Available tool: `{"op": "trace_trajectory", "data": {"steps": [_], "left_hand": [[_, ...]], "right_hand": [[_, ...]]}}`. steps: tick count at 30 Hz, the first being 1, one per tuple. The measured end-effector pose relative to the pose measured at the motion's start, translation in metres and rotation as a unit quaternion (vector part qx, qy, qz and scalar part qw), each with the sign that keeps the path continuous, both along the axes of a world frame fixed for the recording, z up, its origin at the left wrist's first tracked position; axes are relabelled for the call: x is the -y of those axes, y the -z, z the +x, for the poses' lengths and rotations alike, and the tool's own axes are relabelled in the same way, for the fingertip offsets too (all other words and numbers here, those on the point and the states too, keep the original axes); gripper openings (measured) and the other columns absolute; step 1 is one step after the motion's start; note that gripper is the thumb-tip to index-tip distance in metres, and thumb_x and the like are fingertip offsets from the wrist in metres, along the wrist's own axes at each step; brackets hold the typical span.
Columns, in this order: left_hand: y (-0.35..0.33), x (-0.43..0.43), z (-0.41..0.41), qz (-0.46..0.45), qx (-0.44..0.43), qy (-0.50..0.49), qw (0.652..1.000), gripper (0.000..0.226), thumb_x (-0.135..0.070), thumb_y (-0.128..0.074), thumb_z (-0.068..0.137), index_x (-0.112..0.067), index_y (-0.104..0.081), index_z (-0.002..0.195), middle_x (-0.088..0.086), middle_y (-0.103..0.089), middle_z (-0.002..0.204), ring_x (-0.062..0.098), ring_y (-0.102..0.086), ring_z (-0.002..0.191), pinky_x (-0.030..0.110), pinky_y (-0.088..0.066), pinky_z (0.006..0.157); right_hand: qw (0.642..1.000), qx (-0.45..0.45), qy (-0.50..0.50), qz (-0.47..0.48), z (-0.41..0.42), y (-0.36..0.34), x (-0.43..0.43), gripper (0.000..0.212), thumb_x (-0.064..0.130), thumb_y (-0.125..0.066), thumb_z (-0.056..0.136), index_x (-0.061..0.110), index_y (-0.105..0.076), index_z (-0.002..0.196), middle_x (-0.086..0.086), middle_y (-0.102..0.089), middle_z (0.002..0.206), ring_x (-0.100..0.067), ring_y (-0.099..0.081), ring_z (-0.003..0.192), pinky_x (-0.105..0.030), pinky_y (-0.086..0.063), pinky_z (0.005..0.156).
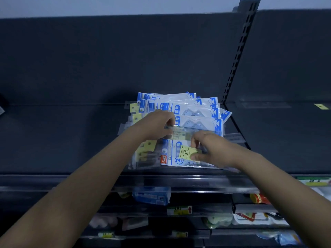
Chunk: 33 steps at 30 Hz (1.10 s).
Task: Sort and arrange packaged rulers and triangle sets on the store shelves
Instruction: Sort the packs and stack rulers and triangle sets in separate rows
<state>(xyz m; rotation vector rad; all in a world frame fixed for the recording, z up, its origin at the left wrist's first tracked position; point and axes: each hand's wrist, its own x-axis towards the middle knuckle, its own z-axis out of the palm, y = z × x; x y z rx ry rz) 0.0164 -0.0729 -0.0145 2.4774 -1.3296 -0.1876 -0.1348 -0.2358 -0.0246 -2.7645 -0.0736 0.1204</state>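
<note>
Head view: a dark shelf (pixel 71 140) carries a loose heap of packs near its front edge, just beside a slotted upright (pixel 240 51) that rises at 1 o'clock. The blue-and-white triangle set packs (pixel 197 111) lie fanned and overlapping toward 12 o'clock of the heap. One more triangle set pack (pixel 170 156) marked with a large 2 lies flat at 6 o'clock, at the shelf's front lip. Clear ruler packs with yellow tags (pixel 143 154) are bunched along the heap's 9 o'clock side.

Both bare forearms reach in from 6 o'clock. The left hand (pixel 157 122) has its fingers curled onto the end of a clear ruler pack (pixel 179 133) that lies across the middle of the heap; motion blur hides the exact grip. The right hand (pixel 209 149) pinches a yellow-labelled pack (pixel 186 153) between thumb and fingers, over the front triangle set pack.

A yellow label (pixel 321 106) lies on the neighbouring shelf at 3 o'clock. Lower shelves at 6 o'clock hold a blue packet (pixel 152 196) and a price tag (pixel 179 210).
</note>
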Motion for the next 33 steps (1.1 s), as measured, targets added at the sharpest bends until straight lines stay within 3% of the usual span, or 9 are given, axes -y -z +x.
{"op": "trace_trajectory", "data": {"steps": [5, 11, 13, 15, 17, 21, 26, 29, 33], "left_hand": [[-0.004, -0.005, 0.008, -0.037, -0.066, -0.020, 0.997, 0.011, -0.022, -0.068, 0.086, -0.031, -0.061, 0.085, -0.011, -0.063, 0.085, 0.010, -0.058, 0.078, 0.023, -0.046, 0.067], [-0.019, -0.008, 0.017, -0.144, -0.183, -0.039, 0.972, 0.009, -0.009, -0.071, 0.083, -0.017, -0.068, 0.082, 0.004, -0.073, 0.080, 0.022, -0.070, 0.078, 0.036, -0.055, 0.075], [-0.024, -0.002, 0.016, -0.181, -0.212, -0.026, 0.960, 0.009, -0.007, -0.071, 0.082, -0.016, -0.069, 0.082, 0.007, -0.074, 0.077, 0.011, -0.069, 0.069, 0.024, -0.054, 0.069], [-0.029, 0.008, 0.014, -0.189, -0.213, -0.011, 0.959, 0.010, -0.009, -0.072, 0.081, -0.019, -0.071, 0.081, 0.005, -0.074, 0.074, 0.004, -0.065, 0.062, 0.018, -0.051, 0.067], [-0.031, 0.021, 0.013, -0.194, -0.225, 0.006, 0.955, 0.009, -0.010, -0.072, 0.081, -0.018, -0.072, 0.080, 0.005, -0.074, 0.076, 0.009, -0.064, 0.061, 0.028, -0.052, 0.069], [-0.032, 0.054, -0.002, -0.193, -0.274, 0.064, 0.940, 0.010, -0.009, -0.074, 0.080, -0.018, -0.073, 0.081, 0.007, -0.075, 0.078, 0.021, -0.067, 0.070, 0.031, -0.056, 0.074], [-0.027, 0.099, -0.031, -0.195, -0.265, 0.108, 0.938, 0.008, -0.007, -0.072, 0.082, -0.011, -0.073, 0.089, 0.012, -0.074, 0.087, 0.025, -0.070, 0.085, 0.037, -0.054, 0.086], [-0.026, 0.130, -0.055, -0.195, -0.263, 0.115, 0.938, 0.010, -0.006, -0.072, 0.082, -0.007, -0.072, 0.092, 0.018, -0.072, 0.090, 0.025, -0.068, 0.083, 0.039, -0.053, 0.086], [-0.024, 0.179, -0.087, -0.207, -0.248, 0.120, 0.939, 0.012, -0.003, -0.073, 0.080, -0.011, -0.071, 0.089, 0.010, -0.073, 0.083, 0.012, -0.066, 0.076, 0.026, -0.053, 0.078]], "right_hand": [[0.998, 0.007, 0.035, 0.043, 0.000, -0.004, 0.002, 0.017, 0.017, -0.059, 0.089, 0.022, -0.043, 0.092, 0.002, -0.058, 0.086, -0.018, -0.055, 0.078, -0.039, -0.049, 0.071], [0.977, 0.175, 0.094, 0.076, -0.006, -0.007, 0.019, 0.023, -0.001, -0.053, 0.088, 0.018, -0.063, 0.098, 0.004, -0.063, 0.086, -0.016, -0.056, 0.077, -0.031, -0.043, 0.082], [0.967, 0.209, 0.126, 0.071, -0.008, -0.007, 0.024, 0.027, 0.000, -0.055, 0.088, 0.022, -0.064, 0.102, 0.008, -0.057, 0.094, -0.012, -0.054, 0.078, -0.029, -0.033, 0.089], [0.957, 0.224, 0.157, 0.092, -0.011, -0.007, 0.029, 0.032, 0.003, -0.057, 0.087, 0.026, -0.061, 0.110, 0.008, -0.051, 0.107, -0.015, -0.058, 0.079, -0.031, -0.037, 0.092], [0.947, 0.239, 0.181, 0.117, -0.018, -0.009, 0.035, 0.039, 0.002, -0.058, 0.086, 0.028, -0.057, 0.116, 0.008, -0.044, 0.118, -0.018, -0.062, 0.080, -0.035, -0.048, 0.086], [0.945, 0.239, 0.208, 0.079, -0.041, -0.017, 0.054, 0.048, 0.001, -0.059, 0.083, 0.026, -0.054, 0.124, 0.008, -0.042, 0.129, -0.016, -0.057, 0.101, -0.037, -0.047, 0.091], [0.930, 0.239, 0.257, 0.109, -0.080, -0.026, 0.090, 0.027, 0.001, -0.065, 0.082, 0.021, -0.064, 0.099, 0.005, -0.064, 0.099, -0.017, -0.062, 0.094, -0.035, -0.050, 0.083], [0.925, 0.230, 0.273, 0.129, -0.104, -0.025, 0.120, 0.023, 0.000, -0.063, 0.084, 0.018, -0.064, 0.099, 0.002, -0.066, 0.099, -0.017, -0.062, 0.094, -0.034, -0.051, 0.084], [0.925, 0.235, 0.271, 0.125, -0.136, -0.019, 0.173, 0.021, 0.001, -0.063, 0.085, 0.017, -0.065, 0.099, 0.005, -0.065, 0.095, -0.015, -0.061, 0.090, -0.025, -0.048, 0.079]]}}
